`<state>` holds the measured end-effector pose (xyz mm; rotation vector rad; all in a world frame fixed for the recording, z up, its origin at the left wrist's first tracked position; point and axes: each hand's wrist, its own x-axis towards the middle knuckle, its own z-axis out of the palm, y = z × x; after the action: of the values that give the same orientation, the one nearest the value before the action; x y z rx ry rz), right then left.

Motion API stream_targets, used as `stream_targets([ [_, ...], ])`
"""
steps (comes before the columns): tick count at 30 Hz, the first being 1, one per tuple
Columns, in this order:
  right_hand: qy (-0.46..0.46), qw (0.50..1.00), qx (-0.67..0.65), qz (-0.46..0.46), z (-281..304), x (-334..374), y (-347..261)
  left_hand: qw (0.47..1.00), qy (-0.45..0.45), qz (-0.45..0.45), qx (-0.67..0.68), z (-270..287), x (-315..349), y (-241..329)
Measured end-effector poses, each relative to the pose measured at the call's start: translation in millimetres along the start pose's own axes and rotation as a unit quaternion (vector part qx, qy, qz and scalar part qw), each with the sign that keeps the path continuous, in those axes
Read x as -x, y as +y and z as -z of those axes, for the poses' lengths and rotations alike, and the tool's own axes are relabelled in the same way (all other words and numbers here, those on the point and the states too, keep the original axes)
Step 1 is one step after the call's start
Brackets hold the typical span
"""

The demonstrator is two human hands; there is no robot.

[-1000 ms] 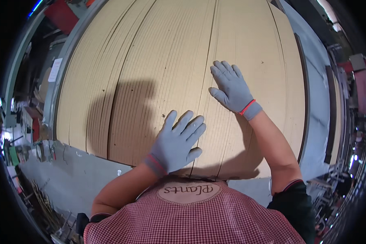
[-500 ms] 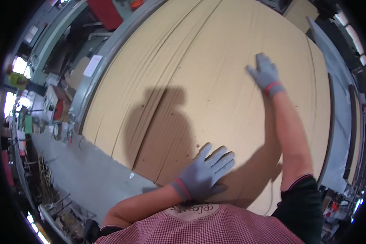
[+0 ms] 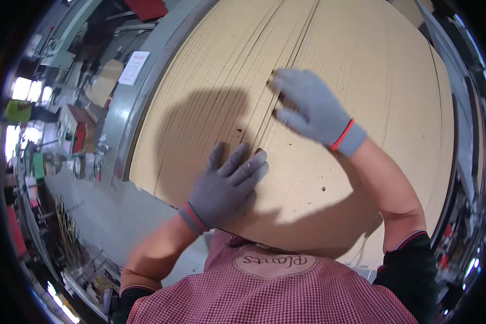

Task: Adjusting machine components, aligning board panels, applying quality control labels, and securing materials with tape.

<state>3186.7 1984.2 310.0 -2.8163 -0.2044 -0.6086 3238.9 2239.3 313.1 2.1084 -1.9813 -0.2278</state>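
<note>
The cardboard point(image 3: 356, 48) lies under both hands, spanning the middle of the view, with its near edge close to the apron point(image 3: 264, 299). Long dark lines run along its face.

Left hand point(image 3: 224, 186): gloved, palm down over the near part of the cardboard, fingers extended and spread, nothing gripped. Right hand point(image 3: 313, 108): gloved, farther forward, fingers slightly bent with the thumb apart, fingertips near a pair of dark lines. It holds nothing visible; slight blur prevents confirming firm contact.

Current step, as judged: open-handed work across the cardboard face — apparently pressing or feeling along it. A further move from this pose would call for flat, even hand contact; lifting would require access to an edge.

Markings: the apron carries a pale patch point(image 3: 275, 264) with dark script, upside down in this view. A white paper point(image 3: 134, 68) on the grey rail point(image 3: 157, 70) bears print — too small to read. No brand is discernible.
</note>
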Motion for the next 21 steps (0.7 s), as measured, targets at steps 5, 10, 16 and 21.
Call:
stream_targets([
  [5, 0.032, 0.996, -0.037, -0.073, -12, 15, -28, 0.990, 0.022, 0.012, 0.138, 15, 5, -17],
  [10, 0.005, 0.997, -0.044, -0.058, -18, 33, -67, 0.984, 0.045, -0.007, 0.172, 10, 7, -23],
  [16, -0.017, 0.998, 0.002, -0.063, -10, 33, -77, 0.991, 0.028, -0.032, 0.128, 9, 6, -27],
  [21, -0.012, 0.996, -0.037, -0.084, -8, 34, -72, 0.996, 0.034, -0.051, 0.072, 13, 1, -28],
])
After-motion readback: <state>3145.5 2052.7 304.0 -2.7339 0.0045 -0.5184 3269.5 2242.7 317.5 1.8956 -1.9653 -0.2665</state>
